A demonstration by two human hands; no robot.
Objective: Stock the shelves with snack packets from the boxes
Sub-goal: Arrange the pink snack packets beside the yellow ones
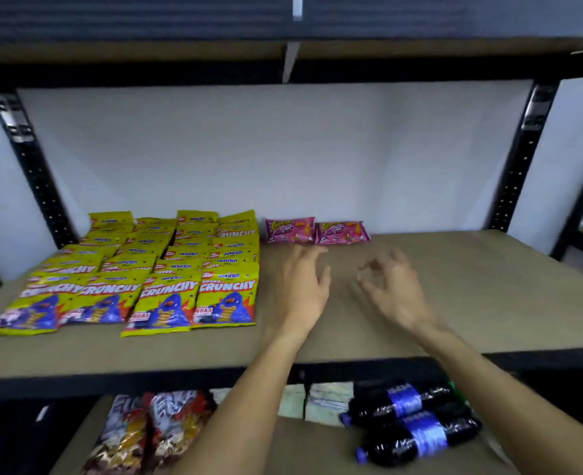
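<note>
Two pink packets [290, 229] lie side by side, touching, at the back of the middle shelf [471, 286], close to the wall and just right of the yellow packets [166, 269]. The yellow stock fills the left part of the board in four overlapping rows, front to back. No boxes are in view.

Grip state: I see my left hand [305, 286] and right hand [391, 289] above the bare board, just in front of the pink pair. The left has its fingers spread. The right has its fingers loosely curled, and both hands are empty.

Handling, in my judgement:
- The packets are light, soft, air-filled film bags.
- The skin is glossy and likely slippery.
- The contents are brittle and easily crushed.
- I would take each one by its sealed end seam, or lightly across both flat faces, without squeezing the middle.

Writing:
- The yellow packets read "CRUNCHY" in large white letters on a red band, with "MONSTER" above and a blue monster figure below.
- The pink packets carry yellow lettering too blurred to read.

On the lower shelf:
- Red-and-white packets [153, 430] lie at the left, their print illegible.
- Two dark bottles [406, 423] lie on their sides at the right. The blue labels are upside down and smeared, and probably read "PEPSI".
</note>
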